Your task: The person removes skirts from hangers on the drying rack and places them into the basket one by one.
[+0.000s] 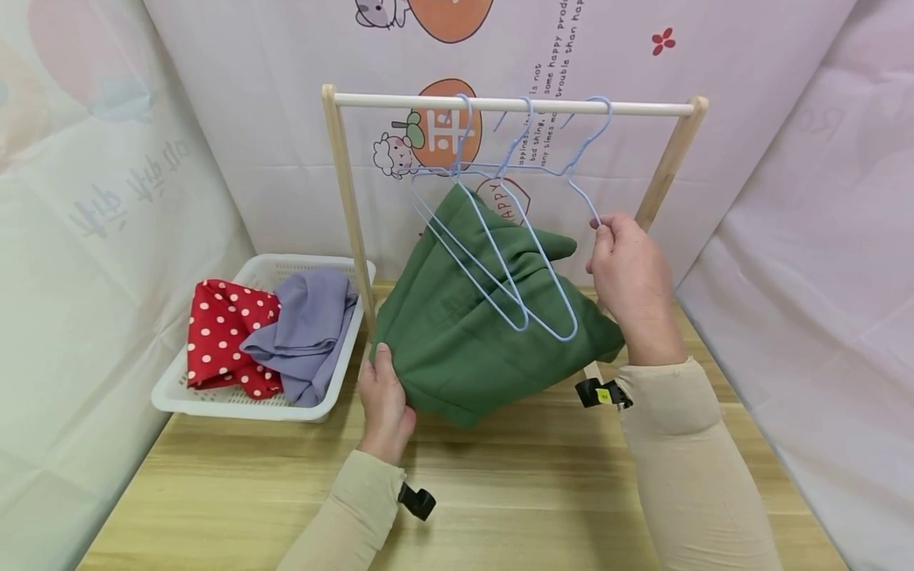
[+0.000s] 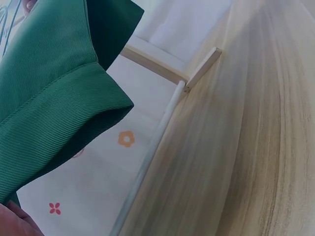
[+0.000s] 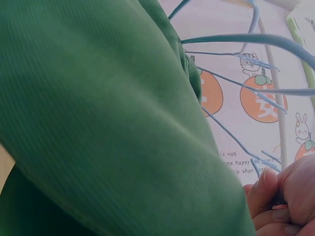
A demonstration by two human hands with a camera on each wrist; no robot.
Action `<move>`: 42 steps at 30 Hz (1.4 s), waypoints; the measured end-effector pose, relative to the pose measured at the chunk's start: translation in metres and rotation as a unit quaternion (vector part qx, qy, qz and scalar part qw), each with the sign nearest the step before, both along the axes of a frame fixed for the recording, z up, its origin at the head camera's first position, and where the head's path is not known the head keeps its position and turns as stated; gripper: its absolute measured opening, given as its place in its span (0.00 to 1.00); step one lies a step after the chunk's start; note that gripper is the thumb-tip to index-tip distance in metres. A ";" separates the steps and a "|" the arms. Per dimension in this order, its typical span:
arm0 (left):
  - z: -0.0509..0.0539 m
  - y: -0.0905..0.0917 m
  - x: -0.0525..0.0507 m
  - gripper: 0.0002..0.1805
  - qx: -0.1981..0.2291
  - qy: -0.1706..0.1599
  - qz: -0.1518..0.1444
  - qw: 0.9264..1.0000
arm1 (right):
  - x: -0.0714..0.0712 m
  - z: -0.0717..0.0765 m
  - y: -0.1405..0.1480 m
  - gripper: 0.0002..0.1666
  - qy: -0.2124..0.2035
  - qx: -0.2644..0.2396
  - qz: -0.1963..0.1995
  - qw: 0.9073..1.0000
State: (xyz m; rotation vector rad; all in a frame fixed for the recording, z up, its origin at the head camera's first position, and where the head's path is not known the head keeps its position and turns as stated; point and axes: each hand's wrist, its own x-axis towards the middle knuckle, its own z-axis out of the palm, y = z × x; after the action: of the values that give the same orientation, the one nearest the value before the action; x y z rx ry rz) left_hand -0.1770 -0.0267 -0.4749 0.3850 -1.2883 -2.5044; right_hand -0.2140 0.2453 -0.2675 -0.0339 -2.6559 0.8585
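A green ribbed-fabric garment (image 1: 457, 317) hangs slanted beneath the clothes rack's bar, behind the wires of two light blue hangers. My left hand (image 1: 385, 404) holds its lower left edge, thumb on the near side. With thumb and fingers, my right hand (image 1: 631, 274) pinches the right shoulder of the rightmost blue hanger (image 1: 585, 202); much of that hanger is hidden. The left hanger (image 1: 493, 246) and middle hanger (image 1: 540, 246) hang from the bar in front of the cloth. In the right wrist view, green fabric (image 3: 108, 118) fills the left side, beside my fingers.
The wooden rack's white bar (image 1: 400, 101) spans two posts, the left post (image 1: 346, 182) standing next to a white basket (image 1: 171, 396). Inside lie a red polka-dot cloth (image 1: 228, 333) and a grey-blue cloth (image 1: 307, 325). A wooden tabletop (image 1: 514, 500) lies below; printed curtains surround it.
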 end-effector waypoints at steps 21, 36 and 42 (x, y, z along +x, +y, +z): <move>0.012 -0.010 0.011 0.25 -0.012 0.001 0.035 0.999 | 0.001 0.000 -0.001 0.27 -0.004 -0.001 -0.005 1.000; 0.040 -0.018 0.018 0.22 -0.030 0.060 0.061 0.996 | 0.001 -0.001 0.000 0.28 -0.005 -0.003 -0.003 1.000; 0.047 -0.021 0.020 0.22 -0.018 0.075 0.075 0.994 | 0.002 -0.001 -0.001 0.28 -0.007 0.001 -0.003 1.000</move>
State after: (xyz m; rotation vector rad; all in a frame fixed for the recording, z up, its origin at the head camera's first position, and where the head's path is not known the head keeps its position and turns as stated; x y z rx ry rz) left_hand -0.1570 -0.0473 -0.4281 0.2687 -1.1978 -2.3331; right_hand -0.2122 0.2447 -0.2681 -0.0476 -2.6675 0.8575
